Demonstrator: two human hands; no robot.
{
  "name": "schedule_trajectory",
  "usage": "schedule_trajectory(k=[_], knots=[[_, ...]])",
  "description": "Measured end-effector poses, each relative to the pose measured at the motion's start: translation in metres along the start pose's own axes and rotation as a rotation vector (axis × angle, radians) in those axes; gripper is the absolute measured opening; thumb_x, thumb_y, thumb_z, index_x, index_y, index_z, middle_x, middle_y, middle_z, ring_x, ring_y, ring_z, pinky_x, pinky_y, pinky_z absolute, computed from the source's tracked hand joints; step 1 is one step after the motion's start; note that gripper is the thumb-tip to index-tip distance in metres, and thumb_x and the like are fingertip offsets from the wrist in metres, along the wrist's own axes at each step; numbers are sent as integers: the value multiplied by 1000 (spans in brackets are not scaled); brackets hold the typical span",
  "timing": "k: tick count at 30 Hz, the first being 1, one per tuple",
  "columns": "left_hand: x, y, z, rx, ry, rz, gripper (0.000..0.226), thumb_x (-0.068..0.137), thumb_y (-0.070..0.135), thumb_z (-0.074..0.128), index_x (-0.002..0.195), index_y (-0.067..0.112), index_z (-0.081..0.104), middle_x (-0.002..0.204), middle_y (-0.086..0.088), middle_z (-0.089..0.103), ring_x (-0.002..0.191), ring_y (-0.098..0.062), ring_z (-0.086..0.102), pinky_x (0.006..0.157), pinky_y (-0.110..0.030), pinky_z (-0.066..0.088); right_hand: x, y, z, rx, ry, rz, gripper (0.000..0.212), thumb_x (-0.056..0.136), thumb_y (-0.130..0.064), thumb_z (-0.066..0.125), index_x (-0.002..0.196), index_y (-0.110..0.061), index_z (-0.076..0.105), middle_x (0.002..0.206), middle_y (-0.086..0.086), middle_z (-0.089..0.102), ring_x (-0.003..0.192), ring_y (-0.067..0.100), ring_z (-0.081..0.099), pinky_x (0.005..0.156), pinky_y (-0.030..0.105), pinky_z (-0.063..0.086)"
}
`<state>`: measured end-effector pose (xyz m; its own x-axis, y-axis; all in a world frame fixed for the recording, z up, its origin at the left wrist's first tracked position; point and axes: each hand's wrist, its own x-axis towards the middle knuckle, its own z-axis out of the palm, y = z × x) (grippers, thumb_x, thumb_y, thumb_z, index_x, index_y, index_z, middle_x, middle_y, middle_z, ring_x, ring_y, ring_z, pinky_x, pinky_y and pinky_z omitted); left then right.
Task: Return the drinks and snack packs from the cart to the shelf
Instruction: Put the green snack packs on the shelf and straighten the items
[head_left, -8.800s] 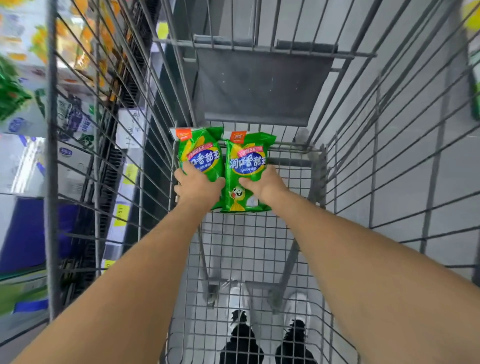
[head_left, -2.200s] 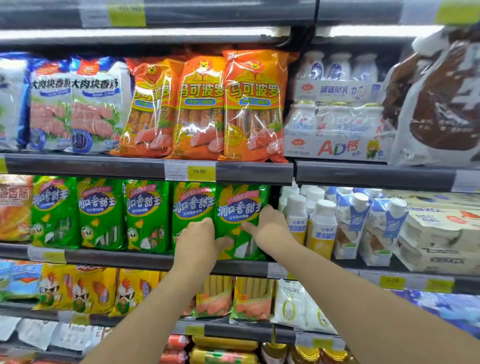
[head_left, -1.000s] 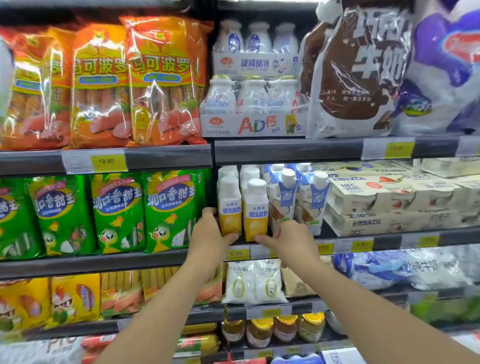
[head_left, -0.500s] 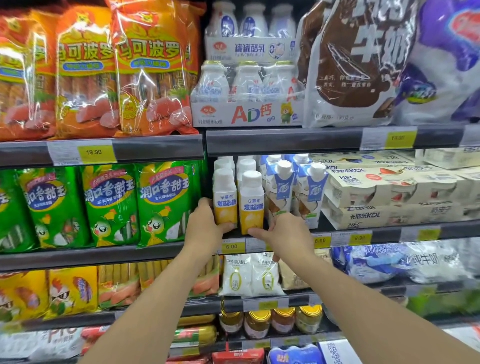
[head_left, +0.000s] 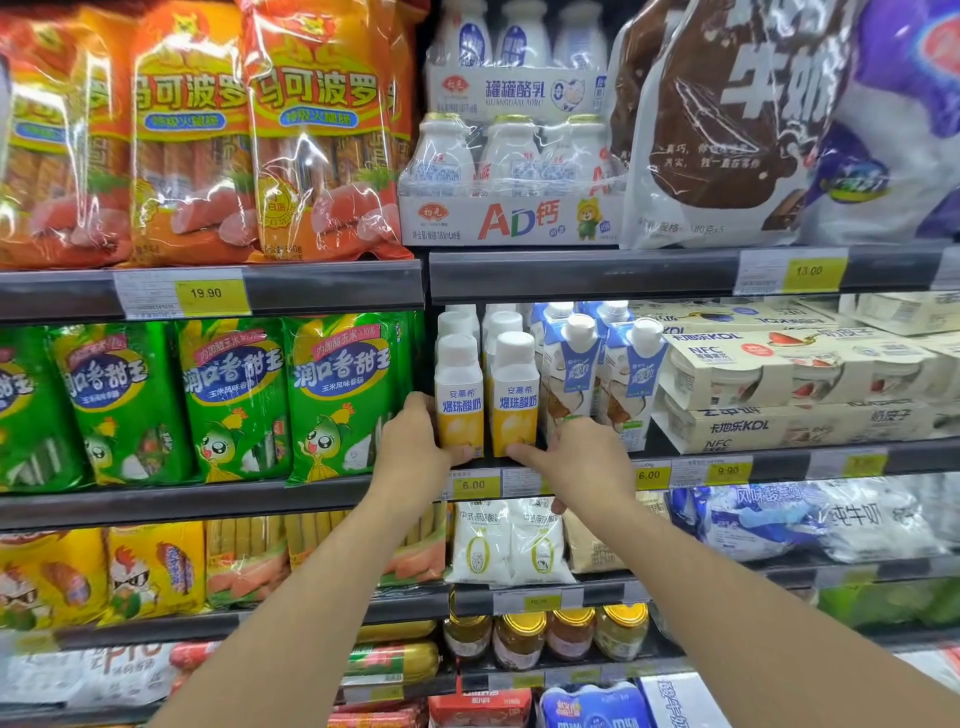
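Two white-and-yellow yogurt drink bottles stand side by side at the front of the middle shelf (head_left: 779, 462). My left hand (head_left: 415, 441) holds the left bottle (head_left: 460, 389) low down, with its thumb on the front and its fingers round the left side. My right hand (head_left: 582, 457) holds the right bottle (head_left: 515, 389) the same way, thumb at the bottle's base. More of the same bottles stand behind them. Green snack packs (head_left: 343, 395) stand upright in a row just left of the bottles.
Blue-and-white cartons (head_left: 631, 374) stand right beside the bottles, with boxed yogurt cups (head_left: 789, 384) further right. Orange sausage packs (head_left: 322, 130) and AD milk multipacks (head_left: 509, 171) fill the shelf above. Bags and jars fill the shelves below. The cart is out of view.
Both hands left the green packs on the shelf and moved right to the two yogurt bottles. In the last half second they have closed in lower on the bottles.
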<state>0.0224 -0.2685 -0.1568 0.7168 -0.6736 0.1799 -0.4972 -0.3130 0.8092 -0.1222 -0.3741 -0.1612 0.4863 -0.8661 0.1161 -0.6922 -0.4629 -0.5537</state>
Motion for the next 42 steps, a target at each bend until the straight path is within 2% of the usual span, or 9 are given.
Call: schedule_trajectory(k=[8,12,19,23,26,29,32,36,42], knots=[[-2,-2,2,6,33,11,52,74,14,84,114,19,51,110,2,68,103,-18,64,92,-35,50,-1,-1,-1,14,-1,0,56,78,-66,67,59,-18,44,47,0,57,39,15,66,44,30,43],[-2,-3,4,-8,44,26,50,76,15,83,115,19,51,112,1,68,104,-18,63,89,-33,49,-9,3,-5,70,-7,8,54,78,-63,69,61,-16,49,52,6,67,47,15,69,58,36,55],[-12,-13,6,-43,102,52,61,76,20,83,127,20,48,115,4,64,106,-15,61,91,-33,50,-15,66,-33,247,115,141,51,78,-57,73,65,-11,55,53,1,65,42,12,67,60,32,55],[-42,-10,13,66,291,275,40,83,22,76,116,19,54,97,6,57,84,-9,56,81,-34,54,-6,96,-50,225,153,165,48,78,-56,74,74,-9,66,57,2,67,40,11,66,51,27,52],[-62,7,35,140,202,348,36,87,26,72,119,20,56,84,12,57,75,-3,56,72,-32,54,1,100,-51,181,143,120,44,79,-57,73,74,-14,68,58,-1,69,39,10,65,54,30,56],[-65,27,64,171,148,332,45,88,34,69,128,19,53,74,12,59,70,-5,57,67,-31,53,7,103,-51,122,132,49,39,78,-63,69,76,-24,63,67,-5,68,52,16,69,64,38,59],[-61,43,89,176,172,261,52,90,40,66,134,19,50,68,13,59,71,-8,58,65,-29,51,13,108,-52,74,76,-16,40,81,-66,63,90,-27,58,81,-5,67,70,24,70,68,39,59],[-54,60,116,205,229,138,61,90,47,62,141,17,44,70,12,62,79,-11,61,66,-33,53,24,113,-54,25,-17,-96,47,86,-70,49,95,-24,58,82,3,71,70,28,71,68,43,61],[-46,76,135,211,323,6,70,89,54,58,144,14,41,74,0,70,87,-19,67,74,-37,54,36,115,-59,27,-117,-155,46,87,-66,52,94,-22,59,79,5,68,68,27,68,66,44,61]])
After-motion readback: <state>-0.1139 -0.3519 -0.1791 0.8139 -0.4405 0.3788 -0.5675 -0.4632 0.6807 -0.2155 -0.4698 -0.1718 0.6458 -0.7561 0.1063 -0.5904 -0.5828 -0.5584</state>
